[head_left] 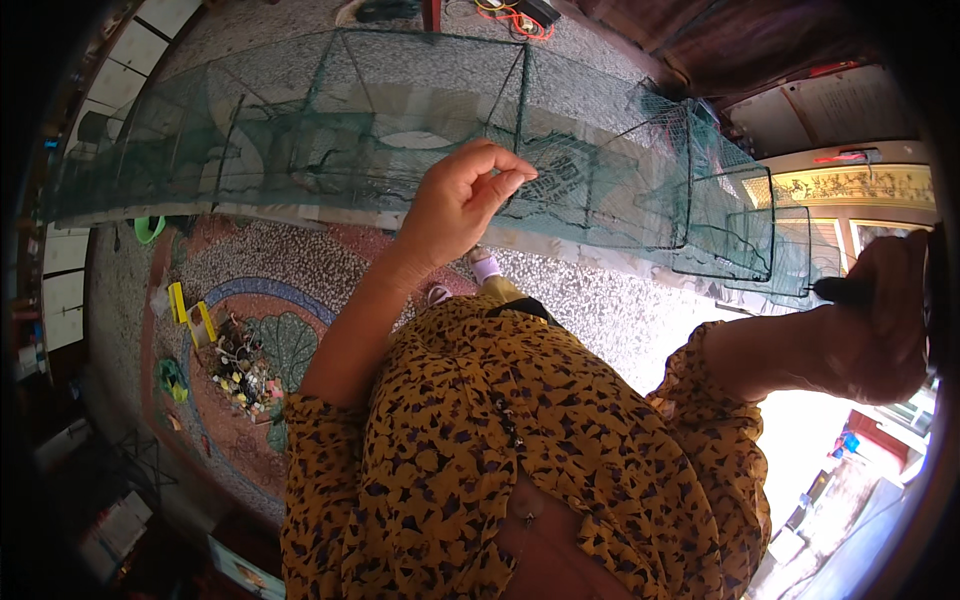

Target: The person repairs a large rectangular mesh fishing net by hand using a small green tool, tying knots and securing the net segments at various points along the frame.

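Observation:
A long green mesh net trap (430, 140) with dark square frames stretches across the view in front of me, lying over a pale tabletop. My left hand (458, 200) is over its near side, with thumb and forefinger pinched together. The fingertips overlap the mesh, and whatever thin thing they may hold does not show. At the far right edge my right hand (888, 315) is closed around a dark, handle-like tool (842, 291) that points toward the end of the trap. Part of that hand is lost in the dark rim.
On the patterned stone floor at the left lie a pile of small mixed items (245, 370), yellow pieces (200, 325) and a green bundle (172, 380). An orange cord (530, 25) lies beyond the trap. White cabinets (68, 280) line the left side.

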A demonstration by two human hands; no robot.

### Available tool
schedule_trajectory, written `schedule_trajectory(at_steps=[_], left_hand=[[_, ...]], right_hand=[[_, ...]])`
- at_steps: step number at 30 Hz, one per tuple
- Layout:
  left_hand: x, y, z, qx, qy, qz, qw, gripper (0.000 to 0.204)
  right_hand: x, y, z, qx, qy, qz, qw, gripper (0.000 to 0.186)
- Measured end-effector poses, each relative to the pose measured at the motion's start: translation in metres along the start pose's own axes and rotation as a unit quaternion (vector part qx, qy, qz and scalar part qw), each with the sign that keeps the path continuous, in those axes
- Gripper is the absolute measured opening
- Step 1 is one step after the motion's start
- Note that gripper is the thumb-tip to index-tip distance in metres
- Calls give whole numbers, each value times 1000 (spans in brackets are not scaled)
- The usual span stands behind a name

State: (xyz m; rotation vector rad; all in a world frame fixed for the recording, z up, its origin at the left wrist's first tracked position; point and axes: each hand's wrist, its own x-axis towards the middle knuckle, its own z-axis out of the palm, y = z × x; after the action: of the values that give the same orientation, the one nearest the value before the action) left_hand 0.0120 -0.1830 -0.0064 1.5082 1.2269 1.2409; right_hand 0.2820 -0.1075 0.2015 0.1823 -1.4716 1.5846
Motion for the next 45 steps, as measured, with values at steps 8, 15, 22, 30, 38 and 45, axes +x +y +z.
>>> schedule_trajectory(at_steps=[8,15,22,30,38,45], left_hand=[[-18,6,-7,129,-16,42,991,6],[-23,5,-7,134,-7,46,990,5],[-25,4,-6,157,8,45,986,5],[-25,-14,-3,129,5,14,991,10],[-25,-18,-1,-42,0,-111,993,13],[-27,-19,1,-80,9,-152,985,14]], right_hand=[[-29,103,-1,-483,65,150,860,11],[-57,155,-17,-625,-55,229,744,8],[-66,172,-17,-654,-77,248,710,7],[-74,193,-22,-616,-49,230,752,2],[-75,213,-9,-544,45,262,796,14],[-72,241,8,-555,74,200,804,17]])
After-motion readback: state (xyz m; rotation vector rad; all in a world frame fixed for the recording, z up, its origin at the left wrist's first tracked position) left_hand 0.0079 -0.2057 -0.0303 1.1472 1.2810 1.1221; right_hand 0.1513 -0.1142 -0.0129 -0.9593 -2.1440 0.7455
